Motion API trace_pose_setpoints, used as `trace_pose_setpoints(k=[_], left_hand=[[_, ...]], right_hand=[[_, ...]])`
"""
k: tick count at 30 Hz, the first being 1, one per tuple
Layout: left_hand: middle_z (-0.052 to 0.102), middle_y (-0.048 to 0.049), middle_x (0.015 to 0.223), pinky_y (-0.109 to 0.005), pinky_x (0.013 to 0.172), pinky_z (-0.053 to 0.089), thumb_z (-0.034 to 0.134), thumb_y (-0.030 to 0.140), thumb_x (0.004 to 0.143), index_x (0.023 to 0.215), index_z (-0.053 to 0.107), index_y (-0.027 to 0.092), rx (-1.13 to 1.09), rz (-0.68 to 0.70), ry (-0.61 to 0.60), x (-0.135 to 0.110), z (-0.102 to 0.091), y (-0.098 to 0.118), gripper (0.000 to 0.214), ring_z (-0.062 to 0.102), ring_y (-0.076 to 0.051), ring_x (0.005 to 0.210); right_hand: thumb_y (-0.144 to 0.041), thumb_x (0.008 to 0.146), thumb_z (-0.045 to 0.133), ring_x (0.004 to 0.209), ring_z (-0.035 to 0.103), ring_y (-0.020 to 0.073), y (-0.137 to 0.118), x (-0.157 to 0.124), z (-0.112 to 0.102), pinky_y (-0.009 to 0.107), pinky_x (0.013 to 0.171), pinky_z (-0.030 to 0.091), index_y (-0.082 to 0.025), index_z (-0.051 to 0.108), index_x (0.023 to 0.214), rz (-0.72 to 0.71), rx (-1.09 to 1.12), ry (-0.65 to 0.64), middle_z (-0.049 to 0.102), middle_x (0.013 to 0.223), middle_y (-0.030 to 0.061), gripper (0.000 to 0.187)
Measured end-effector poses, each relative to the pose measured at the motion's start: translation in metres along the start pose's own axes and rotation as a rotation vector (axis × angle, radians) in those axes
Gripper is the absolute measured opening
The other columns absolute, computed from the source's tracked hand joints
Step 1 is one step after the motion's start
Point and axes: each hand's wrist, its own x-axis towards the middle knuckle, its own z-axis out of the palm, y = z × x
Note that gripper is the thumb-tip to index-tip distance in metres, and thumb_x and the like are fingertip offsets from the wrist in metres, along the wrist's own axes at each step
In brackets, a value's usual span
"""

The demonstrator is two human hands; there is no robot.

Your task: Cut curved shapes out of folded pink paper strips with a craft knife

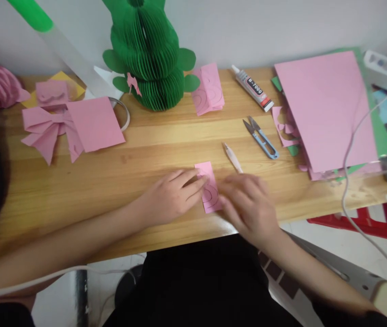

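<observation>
A small pink paper strip (211,193) with drawn curved lines lies on the wooden table near its front edge. The outstretched fingertips of my left hand (175,195) rest on its upper left part. Close to the strip's right edge is my right hand (253,206), its fingers bent and blurred, so whether they hold anything is hidden. Just beyond that hand lies a white pen (232,158), its tip pointing away from me. Blue-handled thread snips (261,138) lie farther right with their blades apart.
Behind stands a green honeycomb paper figure (146,54), with folded pink paper (209,88) beside it. A glue tube (253,88) lies right of that. Pink sheets (329,109) are stacked at right under a white cable (352,136). At left are a pink paper bow (52,127) and pink square (96,123).
</observation>
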Motion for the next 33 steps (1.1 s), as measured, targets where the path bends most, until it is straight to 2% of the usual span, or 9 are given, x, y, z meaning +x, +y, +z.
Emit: trace_pose_setpoints(k=[3, 7, 9, 14, 16, 18, 23, 29, 33], left_hand=[[0.072, -0.0099, 0.118, -0.037, 0.091, 0.053, 0.041, 0.008, 0.099, 0.111, 0.068, 0.007, 0.007, 0.005, -0.007, 0.000, -0.001, -0.001, 0.029, 0.065, -0.025, 0.108], [0.072, -0.0105, 0.119, -0.037, 0.092, 0.052, 0.041, 0.007, 0.098, 0.112, 0.068, 0.007, 0.014, 0.000, -0.031, 0.000, -0.004, 0.000, 0.030, 0.065, -0.025, 0.109], [0.071, -0.0101, 0.119, -0.036, 0.092, 0.051, 0.042, 0.006, 0.098, 0.113, 0.068, 0.008, 0.023, -0.004, -0.039, 0.000, -0.005, 0.000, 0.030, 0.065, -0.025, 0.109], [0.071, -0.0103, 0.119, -0.036, 0.092, 0.050, 0.044, 0.007, 0.097, 0.110, 0.069, 0.009, 0.027, -0.004, -0.035, 0.001, -0.005, 0.001, 0.028, 0.066, -0.024, 0.108], [0.071, -0.0110, 0.119, -0.036, 0.092, 0.051, 0.043, 0.007, 0.097, 0.109, 0.069, 0.009, 0.015, -0.009, -0.036, 0.001, -0.004, 0.001, 0.028, 0.066, -0.024, 0.108], [0.071, -0.0113, 0.119, -0.037, 0.090, 0.052, 0.041, 0.007, 0.098, 0.110, 0.068, 0.008, -0.004, -0.021, -0.032, 0.001, -0.004, 0.002, 0.030, 0.066, -0.025, 0.108], [0.071, -0.0106, 0.119, -0.038, 0.090, 0.053, 0.039, 0.006, 0.097, 0.111, 0.066, 0.006, -0.058, -0.075, 0.001, 0.002, -0.003, 0.005, 0.031, 0.066, -0.026, 0.107], [0.072, -0.0081, 0.116, -0.039, 0.096, 0.051, 0.040, 0.009, 0.098, 0.110, 0.068, 0.008, -0.078, -0.109, 0.012, 0.000, 0.000, 0.006, 0.031, 0.064, -0.027, 0.111], [0.071, -0.0078, 0.117, -0.039, 0.096, 0.051, 0.040, 0.009, 0.097, 0.108, 0.069, 0.010, -0.094, -0.114, -0.001, -0.001, 0.001, 0.006, 0.031, 0.063, -0.027, 0.112]], right_hand=[[-0.025, 0.091, 0.054, 0.087, 0.061, 0.0267, 0.022, 0.021, 0.000, 0.042, 0.076, 0.050, -0.012, 0.062, 0.120, 0.161, -0.161, 0.040, 0.067, 0.098, 0.0149, 0.033], [-0.021, 0.088, 0.050, 0.076, 0.061, 0.0241, 0.044, 0.038, 0.004, 0.037, 0.065, 0.049, -0.014, 0.053, 0.133, 0.185, -0.094, -0.160, 0.066, 0.085, 0.0082, 0.046], [-0.017, 0.088, 0.048, 0.071, 0.060, 0.0217, 0.048, 0.044, 0.002, 0.035, 0.062, 0.048, -0.016, 0.060, 0.127, 0.172, 0.015, -0.180, 0.064, 0.081, 0.0065, 0.041], [-0.022, 0.093, 0.046, 0.062, 0.057, 0.0165, 0.043, 0.059, -0.009, 0.033, 0.061, 0.048, -0.024, 0.068, 0.102, 0.324, 0.608, 0.082, 0.058, 0.070, 0.0007, 0.024], [-0.030, 0.092, 0.053, 0.058, 0.054, 0.0148, 0.036, 0.068, -0.009, 0.031, 0.058, 0.046, -0.025, 0.066, 0.097, 0.385, 0.759, 0.079, 0.055, 0.066, -0.0016, 0.015], [-0.039, 0.091, 0.060, 0.059, 0.053, 0.0133, 0.027, 0.074, -0.003, 0.029, 0.058, 0.046, -0.023, 0.064, 0.086, 0.393, 0.801, 0.028, 0.054, 0.065, -0.0026, 0.017], [-0.052, 0.100, 0.037, 0.067, 0.060, 0.0132, 0.018, 0.076, 0.021, 0.029, 0.065, 0.049, -0.021, 0.070, 0.085, 0.362, 0.811, -0.084, 0.063, 0.073, 0.0011, 0.047], [-0.020, 0.088, 0.051, 0.058, 0.059, 0.0106, 0.019, 0.072, 0.032, 0.024, 0.056, 0.046, -0.019, 0.066, 0.070, 0.494, 0.802, -0.068, 0.066, 0.065, -0.0022, 0.023], [-0.015, 0.080, 0.049, 0.052, 0.056, 0.0096, 0.017, 0.075, 0.033, 0.024, 0.052, 0.045, -0.019, 0.062, 0.065, 0.519, 0.774, -0.077, 0.062, 0.059, -0.0036, 0.021]])
